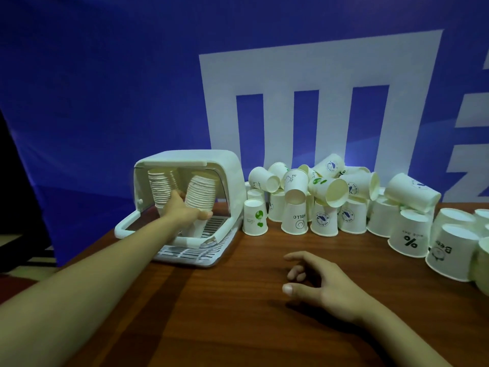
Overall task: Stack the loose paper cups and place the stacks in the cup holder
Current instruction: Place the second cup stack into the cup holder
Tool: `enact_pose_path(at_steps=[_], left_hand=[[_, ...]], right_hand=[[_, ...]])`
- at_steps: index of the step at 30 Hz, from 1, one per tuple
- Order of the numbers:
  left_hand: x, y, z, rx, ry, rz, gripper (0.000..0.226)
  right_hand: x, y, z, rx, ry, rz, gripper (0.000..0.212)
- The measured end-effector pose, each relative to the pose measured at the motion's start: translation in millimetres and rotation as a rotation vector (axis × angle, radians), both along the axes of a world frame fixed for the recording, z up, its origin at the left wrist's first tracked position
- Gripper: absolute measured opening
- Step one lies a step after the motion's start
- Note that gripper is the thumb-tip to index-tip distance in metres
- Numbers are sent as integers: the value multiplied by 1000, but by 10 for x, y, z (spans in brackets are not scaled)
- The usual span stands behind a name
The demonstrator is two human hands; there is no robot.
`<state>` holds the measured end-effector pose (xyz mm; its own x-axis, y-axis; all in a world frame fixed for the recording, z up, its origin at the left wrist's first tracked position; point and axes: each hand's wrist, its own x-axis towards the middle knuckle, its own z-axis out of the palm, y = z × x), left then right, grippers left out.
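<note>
Holder (232, 170) contains two stacks; your left hand (182, 207) grips the right stack (201, 192); right hand (320, 279) fingers relaxed apart above the bench (238, 300).

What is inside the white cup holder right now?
Inside the cup holder stand two stacks of paper cups, left stack and right stack; the left hand grips the right one. Their bases are hidden.

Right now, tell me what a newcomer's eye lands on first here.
First the heap of loose paper cups, piled against the blue backdrop at the back right of the wooden table. Then the white cup holder at back left, where the left hand grips a cup stack. The right hand hovers open in front, fingers relaxed.
</note>
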<state>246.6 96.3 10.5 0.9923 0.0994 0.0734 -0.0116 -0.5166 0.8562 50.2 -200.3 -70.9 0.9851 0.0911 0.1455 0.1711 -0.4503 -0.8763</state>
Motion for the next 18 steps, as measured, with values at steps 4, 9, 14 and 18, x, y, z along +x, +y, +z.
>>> enact_pose_path(at_steps=[4, 9, 14, 18], left_hand=[[63, 56, -63, 9, -14, 92, 72], [98, 41, -87, 2, -6, 70, 56], [136, 6, -77, 17, 8, 50, 52], [208, 19, -86, 24, 22, 34, 57]], right_hand=[[15, 1, 11, -14, 3, 0, 57], [12, 0, -16, 1, -6, 1, 60], [32, -11, -27, 29, -9, 8, 59], [19, 13, -36, 48, -23, 9, 64]])
